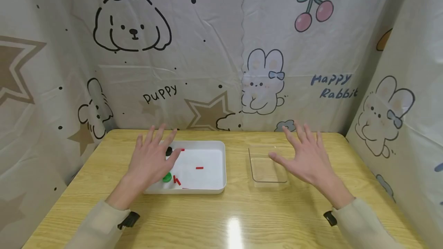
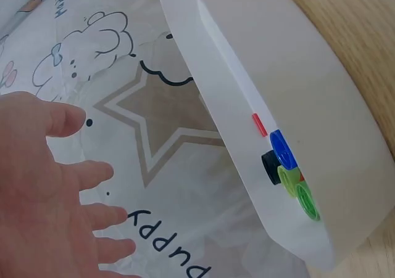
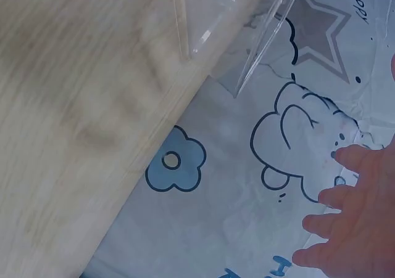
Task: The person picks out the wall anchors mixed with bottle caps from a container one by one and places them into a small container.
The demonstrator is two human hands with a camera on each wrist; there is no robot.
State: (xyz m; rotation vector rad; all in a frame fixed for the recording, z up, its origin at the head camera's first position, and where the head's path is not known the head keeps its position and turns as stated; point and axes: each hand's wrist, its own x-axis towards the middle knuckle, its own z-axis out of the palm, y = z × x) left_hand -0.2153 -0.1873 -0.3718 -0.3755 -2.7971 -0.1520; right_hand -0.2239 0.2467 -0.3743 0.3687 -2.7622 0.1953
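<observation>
My left hand [image 1: 150, 160], fingers spread, is above the left part of a white tray [image 1: 212, 155] and covers some of it. Inside the tray lie several short red sticks [image 1: 199, 168], a green round cap [image 1: 167, 177] and a black cap [image 1: 169, 151]. The left wrist view also shows a blue cap [image 2: 282, 150] and a yellow-green cap [image 2: 287, 180] bunched together there. On the other side, my right hand [image 1: 308, 160] is held with spread fingers over the right part of a clear plastic box [image 1: 270, 181]. Neither hand holds anything.
Tray and box stand apart on a wooden table [image 1: 207, 218], tray on the left and box on the right. A printed curtain [image 1: 207, 57] hangs behind the table and along both sides. The box's transparent walls are hard to make out.
</observation>
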